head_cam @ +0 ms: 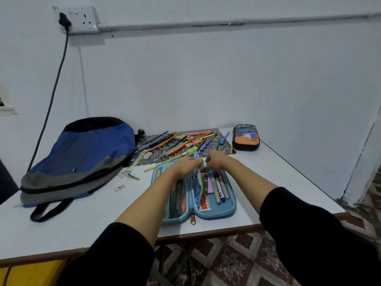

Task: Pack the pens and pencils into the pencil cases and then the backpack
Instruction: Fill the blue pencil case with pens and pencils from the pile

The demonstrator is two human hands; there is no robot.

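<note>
A light blue pencil case (226,211) lies unzipped and spread flat near the table's front edge, with several pens and markers in its right half and a mesh pocket on its left. My left hand (185,166) and my right hand (214,162) meet over the case's far end, both pinching a pale purple pen (195,156) and the middle flap. A heap of loose pens and pencils (181,141) lies behind the case on a dark lace mat. A second black and orange pencil case (245,137) sits zipped at the back right. The blue and grey backpack (80,159) lies flat at the left.
Erasers and a sharpener (192,149) lie among the loose pens. A ruler (134,164) and paper scraps (119,188) lie between backpack and case. The white table (288,182) stands against the wall. A cable (51,100) hangs from a wall socket (80,19) behind the backpack.
</note>
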